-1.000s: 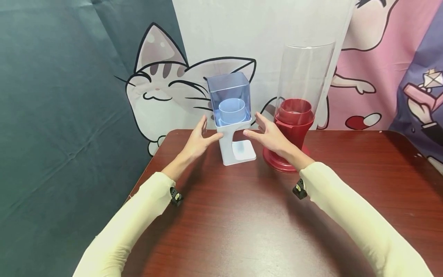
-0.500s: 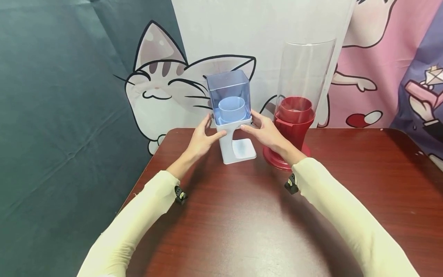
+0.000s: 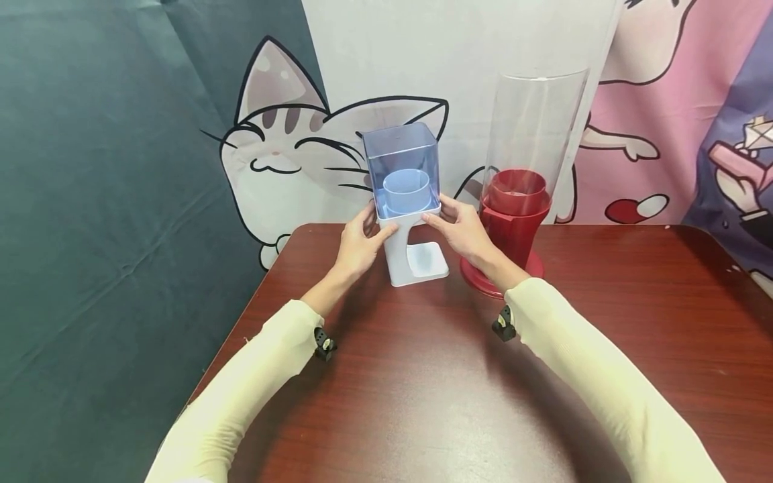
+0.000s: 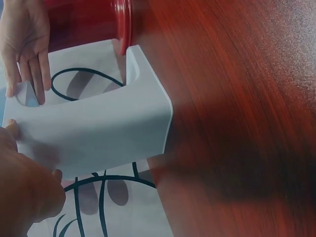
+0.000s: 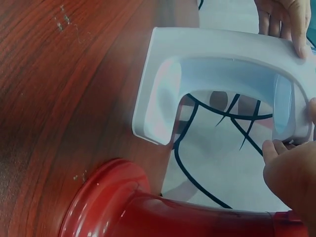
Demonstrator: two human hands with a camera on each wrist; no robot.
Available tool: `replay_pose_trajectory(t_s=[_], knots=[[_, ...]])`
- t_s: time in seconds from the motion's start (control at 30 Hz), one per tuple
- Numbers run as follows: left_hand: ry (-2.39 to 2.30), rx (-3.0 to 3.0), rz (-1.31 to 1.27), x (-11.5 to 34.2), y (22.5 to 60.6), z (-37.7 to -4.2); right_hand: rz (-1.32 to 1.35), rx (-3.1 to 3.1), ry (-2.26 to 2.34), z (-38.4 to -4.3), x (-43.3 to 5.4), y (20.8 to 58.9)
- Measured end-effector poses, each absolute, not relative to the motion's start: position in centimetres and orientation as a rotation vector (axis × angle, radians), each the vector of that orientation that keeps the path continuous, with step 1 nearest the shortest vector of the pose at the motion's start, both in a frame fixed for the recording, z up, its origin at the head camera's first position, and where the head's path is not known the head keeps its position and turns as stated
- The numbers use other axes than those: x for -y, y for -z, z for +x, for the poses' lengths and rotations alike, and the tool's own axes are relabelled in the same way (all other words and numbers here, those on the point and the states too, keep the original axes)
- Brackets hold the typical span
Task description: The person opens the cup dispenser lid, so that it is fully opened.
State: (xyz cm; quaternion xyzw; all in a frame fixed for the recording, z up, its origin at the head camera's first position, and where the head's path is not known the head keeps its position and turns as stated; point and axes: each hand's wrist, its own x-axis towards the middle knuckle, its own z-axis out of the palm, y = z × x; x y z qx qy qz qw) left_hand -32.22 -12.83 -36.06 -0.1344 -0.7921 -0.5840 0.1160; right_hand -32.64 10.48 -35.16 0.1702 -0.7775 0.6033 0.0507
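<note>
A dispenser with a white C-shaped stand (image 3: 396,258) and a see-through bluish square container (image 3: 401,149) on top is upright near the table's back edge. My left hand (image 3: 356,249) grips its left side just under the container, thumb on the front and fingers behind. From the right, my right hand (image 3: 464,233) holds the same collar, thumb also in front. In the left wrist view the stand's plain side (image 4: 103,126) fills the middle; the right wrist view shows its hollow opening and foot (image 5: 160,106). Some fingertips are hidden behind the collar.
Close on the right stands a taller red dispenser (image 3: 513,235) with a clear cylinder (image 3: 534,121); my right forearm passes in front of its round base. The brown wooden table (image 3: 410,376) runs back to a wall hanging with a cartoon cat (image 3: 274,171).
Both hands have come inward from beside the dispenser and taken hold of its collar on either side. The dispenser stays in the same place.
</note>
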Motion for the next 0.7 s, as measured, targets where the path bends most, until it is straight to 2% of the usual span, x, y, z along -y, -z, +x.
replay_pose_trajectory(t_s=[0.37, 0.7], knots=[[1.739, 2.283, -0.463, 13.1, 35.6, -31.4, 0.45, 2.379, -1.774, -31.7, -10.6, 34.8], [1.748, 2.286, -0.545, 13.4, 34.3, -29.0, 0.464, 2.372, -1.679, -28.5, -10.9, 33.7]])
